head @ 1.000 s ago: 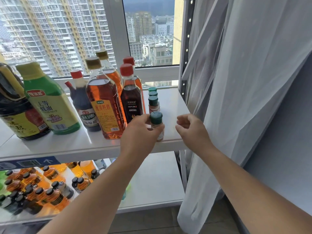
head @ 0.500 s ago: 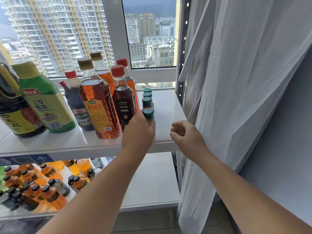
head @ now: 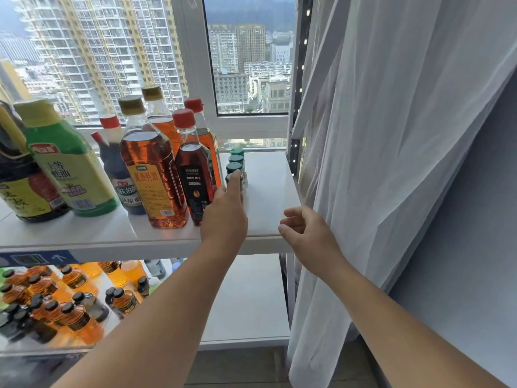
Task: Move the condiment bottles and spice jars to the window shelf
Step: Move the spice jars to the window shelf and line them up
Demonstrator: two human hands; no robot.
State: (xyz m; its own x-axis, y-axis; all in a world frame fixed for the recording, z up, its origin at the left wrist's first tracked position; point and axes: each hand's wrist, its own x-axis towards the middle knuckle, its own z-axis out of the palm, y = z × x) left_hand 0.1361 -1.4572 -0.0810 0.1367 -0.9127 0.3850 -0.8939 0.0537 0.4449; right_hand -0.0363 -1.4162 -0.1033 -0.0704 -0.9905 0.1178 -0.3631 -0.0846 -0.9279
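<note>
A row of small green-capped spice jars point(head: 236, 159) runs front to back on the white window shelf point(head: 268, 191). My left hand point(head: 223, 217) reaches to the nearest jar point(head: 243, 187); a straight finger lies against its cap, and the hand hides most of the jar. Left of the jars stand a dark red-capped bottle point(head: 193, 175), an amber bottle with a yellow label point(head: 151, 175), a dark vinegar bottle point(head: 116, 169), a green bottle point(head: 70, 166) and a large soy sauce bottle point(head: 19, 186). My right hand point(head: 305, 231) hovers at the shelf's right front corner, loosely curled and holding nothing.
A white sheer curtain point(head: 391, 163) hangs just right of the shelf, brushing my right hand. The lower shelf point(head: 246, 298) holds several small amber bottles point(head: 56, 303) on its left side. The window frame point(head: 195, 65) rises behind the bottles.
My left hand has slid the nearest spice jar back toward the row, and its fingers have straightened. My right hand has loosened from a curled fist.
</note>
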